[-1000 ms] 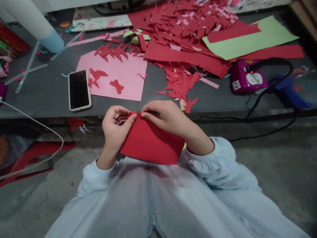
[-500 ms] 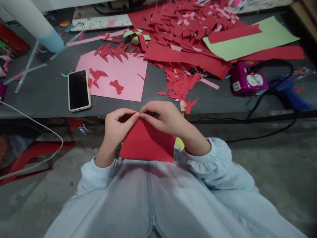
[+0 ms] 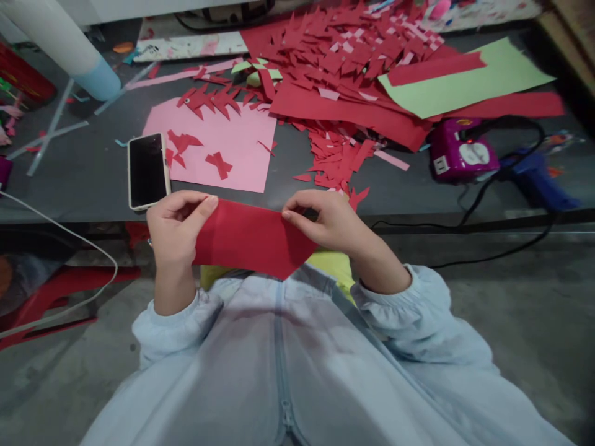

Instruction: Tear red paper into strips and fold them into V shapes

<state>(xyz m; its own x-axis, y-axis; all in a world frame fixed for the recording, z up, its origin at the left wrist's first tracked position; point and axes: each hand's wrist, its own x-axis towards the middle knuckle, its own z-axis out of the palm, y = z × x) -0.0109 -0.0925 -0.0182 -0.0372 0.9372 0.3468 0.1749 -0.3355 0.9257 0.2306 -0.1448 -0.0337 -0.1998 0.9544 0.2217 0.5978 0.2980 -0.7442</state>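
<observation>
A sheet of red paper hangs between my hands above my lap, just in front of the table edge. My left hand pinches its upper left corner between thumb and fingers. At the upper edge toward the right, my right hand grips the sheet the same way. The lower edge slants up to the right below my right hand. Beyond the sheet, a pink sheet lies on the table with red cut-out pieces on it. Close to my left hand is a phone with a dark screen.
A heap of red paper cuttings covers the back middle. A light green sheet lies to its right. Further right are a purple box, a blue glue gun and black cables. A white-and-blue cylinder leans at the back left.
My hands, which met at the sheet's top, have moved apart, the left hand going left. The red paper now stretches wider between them, its lower edge higher.
</observation>
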